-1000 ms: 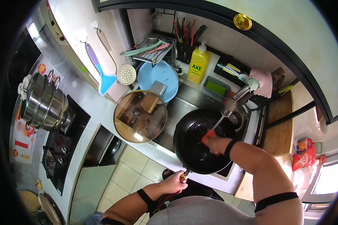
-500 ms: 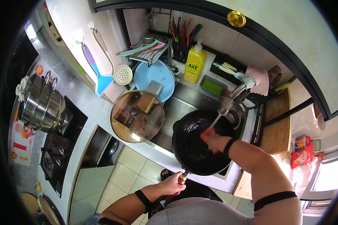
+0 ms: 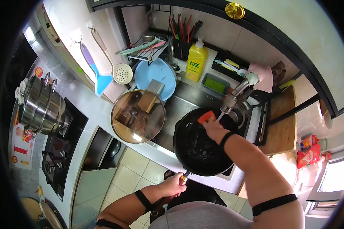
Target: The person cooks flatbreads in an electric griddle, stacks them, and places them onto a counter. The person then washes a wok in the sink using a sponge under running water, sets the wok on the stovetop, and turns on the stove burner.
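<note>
This was a kitchen, shown by the sink (image 3: 179, 110) in the middle, the black stovetop (image 3: 61, 152) at left and hanging utensils (image 3: 99, 70).

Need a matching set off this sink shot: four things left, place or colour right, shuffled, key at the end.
1. Left hand
2. Orange-red pad
3. Blue-and-purple spatula
4. Pump bottle

A. In the right hand, over the wok
B. Yellow, beyond the sink
C. Around the wok's handle
D. Hanging from a hook

Pairs: 1-C, 2-A, 3-D, 4-B
</note>
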Action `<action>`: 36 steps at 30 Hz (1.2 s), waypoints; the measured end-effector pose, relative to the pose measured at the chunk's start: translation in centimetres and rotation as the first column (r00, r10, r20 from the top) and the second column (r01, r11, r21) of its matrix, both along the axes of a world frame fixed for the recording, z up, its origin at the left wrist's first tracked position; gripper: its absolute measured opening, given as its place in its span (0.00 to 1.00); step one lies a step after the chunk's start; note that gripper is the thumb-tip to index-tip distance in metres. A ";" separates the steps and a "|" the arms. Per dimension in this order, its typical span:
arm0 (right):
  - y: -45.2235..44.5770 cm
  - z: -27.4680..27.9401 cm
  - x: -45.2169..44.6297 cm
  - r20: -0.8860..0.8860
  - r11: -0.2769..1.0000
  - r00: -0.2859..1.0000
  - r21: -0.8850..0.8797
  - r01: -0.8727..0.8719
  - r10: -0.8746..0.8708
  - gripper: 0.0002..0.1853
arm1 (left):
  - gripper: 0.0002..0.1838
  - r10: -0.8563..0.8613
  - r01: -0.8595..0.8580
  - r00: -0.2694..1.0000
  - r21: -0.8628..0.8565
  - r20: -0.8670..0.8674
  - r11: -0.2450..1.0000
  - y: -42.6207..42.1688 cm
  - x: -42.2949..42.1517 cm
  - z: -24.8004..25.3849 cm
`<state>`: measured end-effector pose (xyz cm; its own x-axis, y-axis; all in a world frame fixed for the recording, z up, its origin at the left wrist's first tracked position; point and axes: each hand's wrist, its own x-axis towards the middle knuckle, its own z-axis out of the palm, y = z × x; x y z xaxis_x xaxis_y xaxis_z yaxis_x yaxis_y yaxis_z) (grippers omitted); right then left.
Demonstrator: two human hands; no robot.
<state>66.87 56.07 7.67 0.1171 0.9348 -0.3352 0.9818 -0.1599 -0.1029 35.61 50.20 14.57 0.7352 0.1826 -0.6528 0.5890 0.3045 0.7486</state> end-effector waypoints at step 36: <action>1.2 0.5 -1.5 0.027 0.876 0.877 -0.036 0.481 -0.480 0.23 | 0.29 -0.038 0.038 0.999 0.000 0.024 0.999 -0.1 0.2 0.2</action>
<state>65.38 57.28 8.14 0.5544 0.7476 -0.3657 0.7843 -0.6163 -0.0709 35.79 50.13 14.75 0.7571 0.1537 -0.6350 0.5821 0.2826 0.7624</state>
